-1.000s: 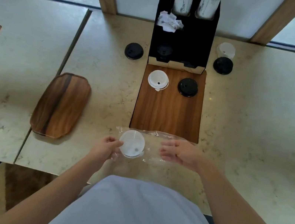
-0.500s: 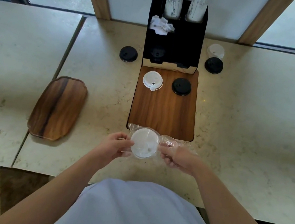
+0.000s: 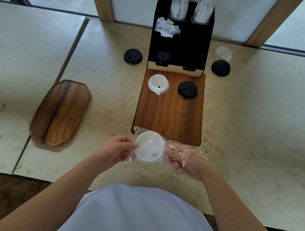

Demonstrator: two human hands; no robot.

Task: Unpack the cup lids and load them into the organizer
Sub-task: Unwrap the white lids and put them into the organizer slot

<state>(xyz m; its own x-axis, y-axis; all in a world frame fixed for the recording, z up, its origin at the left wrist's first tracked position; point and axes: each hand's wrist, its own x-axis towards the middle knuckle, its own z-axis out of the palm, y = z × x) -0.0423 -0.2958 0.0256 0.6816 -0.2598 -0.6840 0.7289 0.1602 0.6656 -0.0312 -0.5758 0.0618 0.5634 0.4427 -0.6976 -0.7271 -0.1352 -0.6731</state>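
A white cup lid (image 3: 149,147) sits inside a clear plastic bag (image 3: 174,149), held just above the counter's near edge. My left hand (image 3: 116,148) pinches the bag at the lid's left side. My right hand (image 3: 185,161) grips the crumpled bag on the lid's right. The black organizer (image 3: 194,47) stands at the back, with a dark lid in its lower left slot. A white lid (image 3: 158,83) and a black lid (image 3: 187,90) lie on the wooden inlay (image 3: 169,114). Loose lids rest beside the organizer: a black one (image 3: 133,56) on the left, a black one (image 3: 220,68) and a white one (image 3: 222,53) on the right.
Two paper cup stacks (image 3: 192,3) and crumpled white paper (image 3: 166,27) stand in the organizer's top. A wooden tray (image 3: 60,112) lies on the counter to the left. A seam (image 3: 51,86) splits the counter into two slabs.
Both hands have lifted the bagged lid off the counter and closed on it from either side. My right hand went from spread fingers to gripping the bag.
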